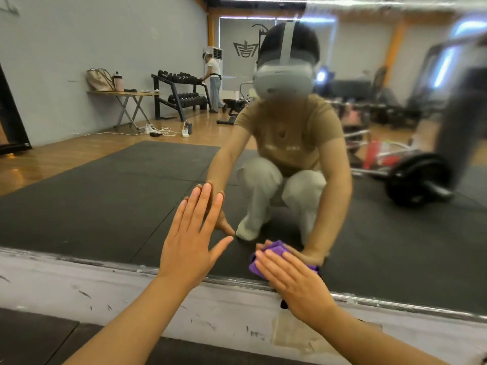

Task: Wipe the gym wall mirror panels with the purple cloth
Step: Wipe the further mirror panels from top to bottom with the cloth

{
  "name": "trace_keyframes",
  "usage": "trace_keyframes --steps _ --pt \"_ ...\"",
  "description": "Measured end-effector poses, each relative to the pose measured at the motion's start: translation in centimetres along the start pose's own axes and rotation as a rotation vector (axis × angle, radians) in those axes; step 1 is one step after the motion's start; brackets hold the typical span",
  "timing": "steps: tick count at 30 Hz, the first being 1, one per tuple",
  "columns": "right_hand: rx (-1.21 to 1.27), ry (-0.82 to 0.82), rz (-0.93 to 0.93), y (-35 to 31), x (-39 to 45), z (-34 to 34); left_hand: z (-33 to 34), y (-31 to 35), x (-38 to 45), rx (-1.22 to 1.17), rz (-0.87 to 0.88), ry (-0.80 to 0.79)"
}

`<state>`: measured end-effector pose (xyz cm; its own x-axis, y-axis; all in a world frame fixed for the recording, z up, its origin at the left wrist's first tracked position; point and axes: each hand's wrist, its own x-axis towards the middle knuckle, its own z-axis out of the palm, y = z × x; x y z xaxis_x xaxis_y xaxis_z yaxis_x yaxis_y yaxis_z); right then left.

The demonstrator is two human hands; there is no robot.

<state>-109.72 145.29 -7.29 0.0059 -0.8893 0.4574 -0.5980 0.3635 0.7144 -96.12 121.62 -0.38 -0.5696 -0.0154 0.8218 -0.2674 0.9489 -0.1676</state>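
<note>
One mirror panel (105, 180) is filling almost the whole head view, its glass running down to a metal bottom edge (395, 302) that is slanting from left to lower right. Below that edge one scuffed white wall strip (92, 288) is showing, and below it a dark floor mat (31, 338).

In the glass one crouching person (292, 143) in a tan shirt, pale trousers and a grey headset is facing back, and a second person (213, 80) is standing far behind at one dumbbell rack (181, 93). One folding table (126, 101) is standing by the grey wall and carrying a bag and a bottle. One barbell (419, 180) is lying at the right, blurred. A wide black mat is spreading across the reflected floor, with open glass to the left of the hands and more to the right.

Two bare hands are reaching in. The left hand (191, 246) is lying flat on the glass with fingers straight and spread wide, thumb out to the right, holding nothing. The right hand (295, 283) is pressing with straight fingers over the one purple cloth (274, 250), which is bunched against the glass just above the bottom edge, low and right of centre. The two hands are sitting near each other but apart.
</note>
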Motion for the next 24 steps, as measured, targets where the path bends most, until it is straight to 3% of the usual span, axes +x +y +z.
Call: trace_keyframes --steps 10,15,24 --pt "0.185 -0.156 -0.048 1.8 0.1 -2.5 -2.0 1.5 -0.2 -0.13 -0.089 -0.079" --pt "0.368 -0.137 -0.101 2.5 1.1 -4.0 -3.4 2.4 -2.1 -0.194 -0.1 -0.111" --pt "0.807 -0.007 0.18 1.9 3.1 -7.4 -6.6 1.6 -4.0 -0.255 -0.198 -0.243"
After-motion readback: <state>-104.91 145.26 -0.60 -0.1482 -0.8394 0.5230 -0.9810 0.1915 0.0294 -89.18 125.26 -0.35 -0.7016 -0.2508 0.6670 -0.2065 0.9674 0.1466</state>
